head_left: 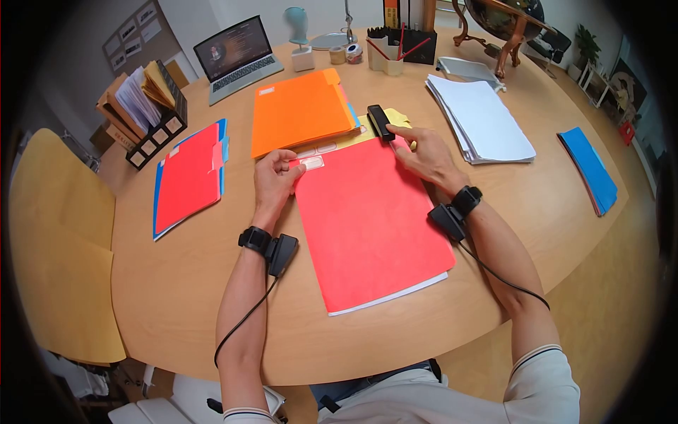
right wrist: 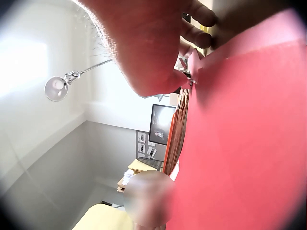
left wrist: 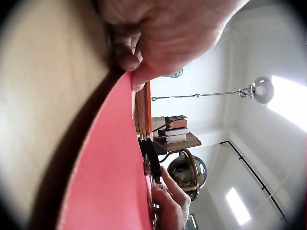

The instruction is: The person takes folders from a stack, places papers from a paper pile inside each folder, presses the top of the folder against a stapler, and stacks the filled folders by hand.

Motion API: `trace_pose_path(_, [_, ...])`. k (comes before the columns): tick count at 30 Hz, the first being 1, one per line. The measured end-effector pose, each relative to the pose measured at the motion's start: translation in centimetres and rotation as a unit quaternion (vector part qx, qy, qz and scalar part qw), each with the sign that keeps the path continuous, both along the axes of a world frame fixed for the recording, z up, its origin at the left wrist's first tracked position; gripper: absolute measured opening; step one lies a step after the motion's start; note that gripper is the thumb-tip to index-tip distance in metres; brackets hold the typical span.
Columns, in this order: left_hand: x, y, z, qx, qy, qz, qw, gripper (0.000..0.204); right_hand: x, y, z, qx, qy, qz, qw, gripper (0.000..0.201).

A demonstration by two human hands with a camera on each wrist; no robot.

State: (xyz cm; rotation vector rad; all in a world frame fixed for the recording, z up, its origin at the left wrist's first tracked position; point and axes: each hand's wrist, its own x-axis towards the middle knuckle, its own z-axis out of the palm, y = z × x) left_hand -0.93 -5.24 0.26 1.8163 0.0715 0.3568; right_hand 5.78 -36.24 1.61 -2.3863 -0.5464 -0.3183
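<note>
A red folder (head_left: 374, 212) with white paper showing along its near edge lies in front of the person. My left hand (head_left: 274, 182) pinches its far left corner beside a white label (head_left: 311, 163), thumb on the cover and fingers curled behind the edge. At the far right corner, my right hand (head_left: 426, 157) pinches the near end of a black stapler (head_left: 380, 121), index finger on top. In the right wrist view, the thumb lies against a metal part by the folder's edge, with other fingers behind the folder. A yellow folder (head_left: 346, 143) extends beyond the red one.
An orange folder (head_left: 300, 109) lies beyond the left hand, a red-and-blue folder stack (head_left: 189, 177) farther left. White paper (head_left: 484, 120) and a blue folder (head_left: 588, 169) lie right. A laptop (head_left: 236, 60), file holder (head_left: 159, 138) and pen holder (head_left: 385, 60) stand around the back.
</note>
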Motion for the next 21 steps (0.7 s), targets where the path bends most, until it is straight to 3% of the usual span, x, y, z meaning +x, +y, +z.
trace_pose_path(5, [1.2,0.6,-0.6,0.062,0.025,0.006,0.998,0.022,0.1,-0.1,-0.3,0.006,0.001,-0.003,1.000,0.050])
trace_pose_path(8, [2.5,1.2,-1.9,0.117,0.025,0.017,0.993,0.013,0.0,-0.2,-0.2,0.014,0.016,-0.002,1.000,0.052])
trace_pose_path(13, [3.1,1.3,-2.9,0.140,-0.030,0.048,0.988,0.007,-0.2,-0.4,-0.1,0.016,0.045,-0.009,0.999,0.062])
trace_pose_path(16, [2.8,1.1,-2.4,0.137,-0.021,0.052,0.989,0.008,0.3,-0.8,-0.8,0.099,0.048,0.003,0.994,0.068])
trace_pose_path(17, [2.6,1.1,-2.2,0.137,-0.023,0.053,0.989,0.008,0.4,-0.9,-0.8,0.130,0.102,-0.001,0.986,0.063])
trace_pose_path(19, [0.8,0.1,0.1,-0.008,0.035,-0.002,0.999,0.008,0.1,-1.3,0.2,0.162,0.156,-0.005,0.974,0.058])
trace_pose_path(20, [0.4,0.4,0.5,-0.007,0.034,-0.001,0.999,0.008,-0.3,-1.8,1.2,0.197,0.222,0.007,0.955,0.051])
trace_pose_path(21, [-0.1,0.9,0.8,-0.034,0.057,-0.055,0.996,0.008,-0.4,-2.2,1.9,0.231,0.286,0.019,0.930,0.044])
